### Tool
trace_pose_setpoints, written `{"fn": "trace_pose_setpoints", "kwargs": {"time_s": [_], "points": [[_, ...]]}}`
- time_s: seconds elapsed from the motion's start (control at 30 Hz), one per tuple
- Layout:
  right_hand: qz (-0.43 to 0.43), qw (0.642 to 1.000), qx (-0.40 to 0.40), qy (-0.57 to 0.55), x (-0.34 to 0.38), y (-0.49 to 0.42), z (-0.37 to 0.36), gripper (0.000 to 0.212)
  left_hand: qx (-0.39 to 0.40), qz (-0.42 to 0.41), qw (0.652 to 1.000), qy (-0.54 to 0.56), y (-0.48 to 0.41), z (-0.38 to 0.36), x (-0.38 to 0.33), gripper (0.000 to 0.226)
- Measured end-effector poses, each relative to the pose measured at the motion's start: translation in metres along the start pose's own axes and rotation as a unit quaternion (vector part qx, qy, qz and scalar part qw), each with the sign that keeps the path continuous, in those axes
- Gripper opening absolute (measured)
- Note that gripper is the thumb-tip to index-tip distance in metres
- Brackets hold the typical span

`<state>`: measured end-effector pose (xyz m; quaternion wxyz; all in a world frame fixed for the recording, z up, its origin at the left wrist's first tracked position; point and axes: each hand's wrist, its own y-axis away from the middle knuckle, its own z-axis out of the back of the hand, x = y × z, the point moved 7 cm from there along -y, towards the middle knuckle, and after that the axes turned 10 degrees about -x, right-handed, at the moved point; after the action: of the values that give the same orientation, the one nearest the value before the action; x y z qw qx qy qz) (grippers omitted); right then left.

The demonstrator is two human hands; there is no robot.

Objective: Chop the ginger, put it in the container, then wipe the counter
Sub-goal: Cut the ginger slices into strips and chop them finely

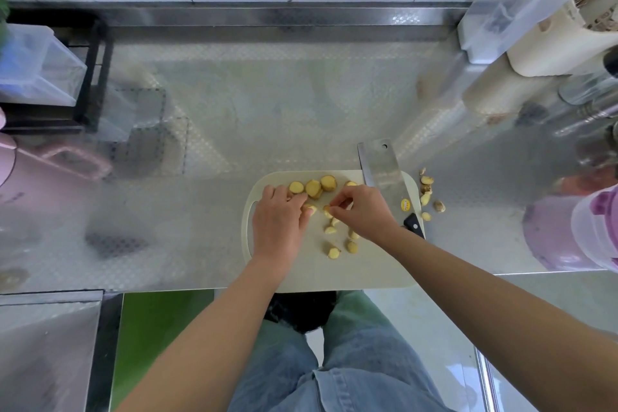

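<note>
Gathering looked to me like the step in hand. The left hand (pixel 277 222) lay palm-down on the pale cream plastic cutting board (pixel 368 273), fingers bent over 1 of the small pale ginger chunks (pixel 334 252); from my remote seat I could not tell whether it gripped that chunk or only touched it. The right hand (pixel 364 212) pinched another chunk between thumb and fingertips, just beside the left fingertips. The round yellow ginger slices (pixel 313 187), about 4 of them, sat in a row at the board's far edge, and the rest lay scattered near the middle. The broad steel cleaver with a black handle (pixel 381 167) rested flat on the board's right side, touched by neither hand; brown-skinned ginger trimmings (pixel 427 189) lay off the board on the embossed steel counter (pixel 200 211). To do this well, I reckoned the chunks wanted sweeping into 1 heap with cupped fingers rather than picking singly; the wrist should stay clear of the blade edge, which faced the chunks; the trimmings should be kept apart from the good pieces. A lilac-and-white lidded plastic tub (pixel 592 227) stood well to the right; whether it was the intended container I could not tell.
</note>
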<state>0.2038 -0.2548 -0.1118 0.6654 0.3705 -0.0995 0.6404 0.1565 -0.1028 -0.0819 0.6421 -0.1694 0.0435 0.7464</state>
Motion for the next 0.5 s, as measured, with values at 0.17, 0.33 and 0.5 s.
{"fn": "trace_pose_setpoints", "kwargs": {"time_s": [0.17,0.33,0.5], "points": [[0.008,0.999,0.011,0.029,0.0050,0.0005,-0.0012,0.005,0.009,0.021,1.000,-0.011,-0.0002,-0.0008,0.0025,0.028],[0.022,0.998,-0.041,0.047,0.0057,0.0030,0.0008,0.006,0.004,0.011,1.000,-0.019,-0.0031,-0.0012,-0.0013,0.012],[0.030,0.998,-0.047,0.040,0.0050,0.0035,-0.0026,0.007,-0.006,0.007,1.000,-0.020,-0.0020,-0.0020,-0.0008,0.008]]}}
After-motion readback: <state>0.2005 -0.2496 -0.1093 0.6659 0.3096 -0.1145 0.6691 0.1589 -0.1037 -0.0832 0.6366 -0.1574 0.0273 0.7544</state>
